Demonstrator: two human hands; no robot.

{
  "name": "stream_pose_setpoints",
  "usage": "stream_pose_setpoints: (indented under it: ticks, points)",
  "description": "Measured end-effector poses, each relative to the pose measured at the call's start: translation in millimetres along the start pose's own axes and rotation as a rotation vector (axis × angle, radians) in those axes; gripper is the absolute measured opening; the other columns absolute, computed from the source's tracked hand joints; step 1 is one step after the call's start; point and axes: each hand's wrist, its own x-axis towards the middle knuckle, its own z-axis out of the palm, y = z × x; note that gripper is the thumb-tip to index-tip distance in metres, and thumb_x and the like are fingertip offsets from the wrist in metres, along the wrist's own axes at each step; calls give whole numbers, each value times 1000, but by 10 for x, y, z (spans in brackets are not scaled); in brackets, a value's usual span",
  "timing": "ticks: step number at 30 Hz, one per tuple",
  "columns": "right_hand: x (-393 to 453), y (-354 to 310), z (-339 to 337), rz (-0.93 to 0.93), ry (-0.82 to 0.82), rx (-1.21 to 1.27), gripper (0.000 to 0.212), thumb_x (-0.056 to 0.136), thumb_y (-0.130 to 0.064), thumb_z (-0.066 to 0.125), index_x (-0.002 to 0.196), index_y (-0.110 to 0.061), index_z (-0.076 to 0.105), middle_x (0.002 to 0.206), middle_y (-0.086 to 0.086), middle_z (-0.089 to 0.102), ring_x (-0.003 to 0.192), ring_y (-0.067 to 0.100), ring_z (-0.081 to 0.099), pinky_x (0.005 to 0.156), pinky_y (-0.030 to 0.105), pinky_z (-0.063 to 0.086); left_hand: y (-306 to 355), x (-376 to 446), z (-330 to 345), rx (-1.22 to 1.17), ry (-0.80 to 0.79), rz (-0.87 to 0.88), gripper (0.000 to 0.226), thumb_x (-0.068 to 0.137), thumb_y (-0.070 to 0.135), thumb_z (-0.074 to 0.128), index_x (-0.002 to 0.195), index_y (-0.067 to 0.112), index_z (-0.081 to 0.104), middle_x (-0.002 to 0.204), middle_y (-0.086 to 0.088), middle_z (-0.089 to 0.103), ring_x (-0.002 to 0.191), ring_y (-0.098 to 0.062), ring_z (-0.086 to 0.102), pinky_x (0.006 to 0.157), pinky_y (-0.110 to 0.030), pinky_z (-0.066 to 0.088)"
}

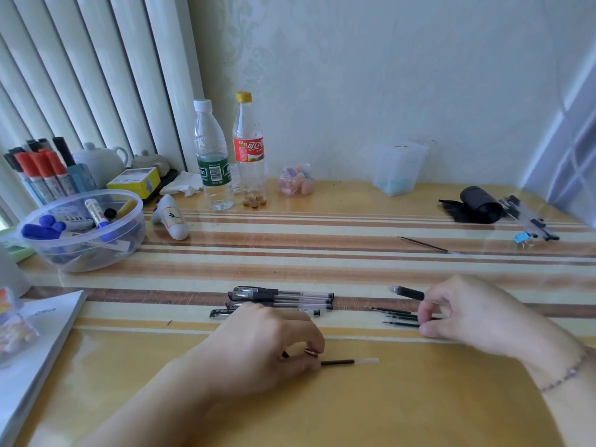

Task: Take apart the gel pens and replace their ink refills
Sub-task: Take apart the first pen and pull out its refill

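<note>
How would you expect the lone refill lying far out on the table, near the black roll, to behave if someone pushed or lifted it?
The lone refill is a thin round rod lying alone on the glossy table, so it would probably roll or skid when nudged. Being so slender, it likely weighs almost nothing, flexes slightly, and is fiddly to pinch.

Left hand (271, 343) low on the table, fingers curled, pinching a refill (350, 361); right hand (467, 311) further out, fingers curled, gripping a pen barrel (407, 292)

"Office" on booklet (38, 330)
</note>
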Motion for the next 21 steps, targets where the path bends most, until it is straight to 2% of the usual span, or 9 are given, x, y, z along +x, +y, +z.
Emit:
stream_pose_setpoints:
  ticks: [4,6,8,10,12,15,16,19,21]
  points:
    - [1,9,6,10,-16,-11,13,75,-42,77,67,-35,69,44,-9,47,38,4,36,43,20,29,-1,-9,-8,-53,14,-16,16,88,49,58,94,35,62,94,20,66,74,-2,62,65,-24,50]
    - [1,4,10,3,-18,-36,12,77,-43,75,68,-36,69,45,-9,48,39,4,37,43,20,30,6,-14,-14,-88,42,-29,14,88,46,60,93,34,62,89,23,66,74,3,60,65,-17,47]
    - [-9,-2,7,-7,-28,-72,13,78,-43,72,69,-36,68,48,-8,48,41,4,38,43,19,30,20,-14,-22,-126,106,-69,11,88,42,64,92,33,64,79,32,59,67,12,53,60,-4,36]
    - [-26,-13,2,-22,-40,-100,13,79,-43,69,69,-36,68,48,-9,49,42,4,38,44,19,30,19,-12,-11,-178,170,-123,6,87,36,67,88,30,66,70,40,54,59,14,48,54,-1,31]
    - [-35,-34,-2,-43,-28,-114,13,79,-42,67,68,-35,67,48,-10,50,42,4,40,44,17,31,17,-1,4,-242,222,-163,6,87,34,68,86,29,67,70,38,57,52,3,46,50,-5,29]
    - [-29,-60,7,-53,-17,-117,16,79,-43,66,66,-34,66,49,-9,50,44,4,40,45,17,32,-24,4,36,-316,291,-216,10,85,44,64,87,33,63,78,13,68,50,-10,38,50,-25,38]
    - [-26,-56,13,-51,-29,-110,16,79,-44,67,67,-35,66,49,-9,49,44,4,39,45,18,31,-36,1,40,-306,283,-229,11,85,45,64,88,34,63,79,13,68,51,-10,38,51,-26,39]
    - [-36,-12,-4,-29,-99,-43,13,74,-48,73,71,-35,68,48,-11,51,42,3,39,47,23,32,-10,-9,10,-239,206,-221,5,87,36,68,88,32,67,67,41,56,50,1,46,49,-8,31]
    - [-51,11,-19,-15,-154,11,15,73,-44,77,73,-32,69,45,-12,52,41,2,41,49,25,34,21,-4,-17,-203,176,-217,6,87,33,68,91,28,69,63,53,46,49,11,47,51,-4,32]
